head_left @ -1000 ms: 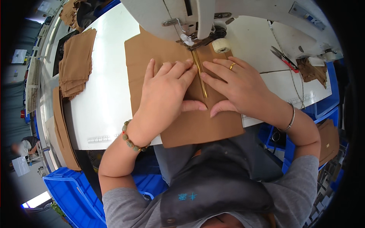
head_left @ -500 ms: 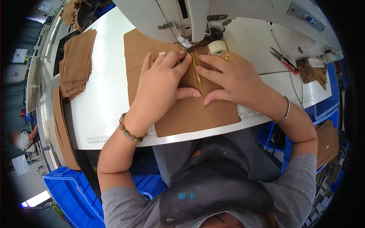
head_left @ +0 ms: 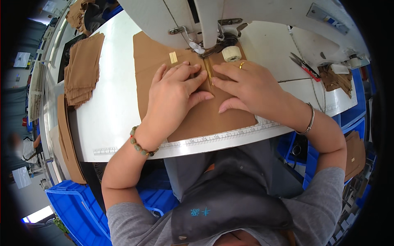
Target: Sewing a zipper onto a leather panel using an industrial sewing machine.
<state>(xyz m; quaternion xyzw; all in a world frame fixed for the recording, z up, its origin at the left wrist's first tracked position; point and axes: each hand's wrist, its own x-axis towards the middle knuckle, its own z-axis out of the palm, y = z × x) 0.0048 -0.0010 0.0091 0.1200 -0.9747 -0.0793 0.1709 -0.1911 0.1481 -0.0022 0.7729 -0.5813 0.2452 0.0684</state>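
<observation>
A brown fabric panel [head_left: 201, 121] lies flat on the white sewing table, its far part under the head of a sewing machine [head_left: 162, 20]. Down its middle runs a narrow gold-toned strip [head_left: 208, 70], which looks like a zipper, leading up to the presser foot area. My left hand [head_left: 172, 96] rests on the panel left of the strip, fingers partly bent, thumb stretched toward the middle. On the other side, my right hand [head_left: 250, 84] lies with its fingers spread and tips beside the strip. A small pale tag [head_left: 173, 57] sits on the panel beyond my left fingers.
A stack of brown fabric pieces [head_left: 83, 67] lies at the left. Scissors with red on the handle [head_left: 305, 67] and brown scraps [head_left: 334, 80] lie at the right. A ruler strip [head_left: 213, 138] follows the table's near edge. Blue bins [head_left: 78, 209] stand below.
The panel has shifted away from me toward the machine, uncovering more of the ruler. Both hands sit slightly nearer to me relative to the machine, and the pale tag shows more fully.
</observation>
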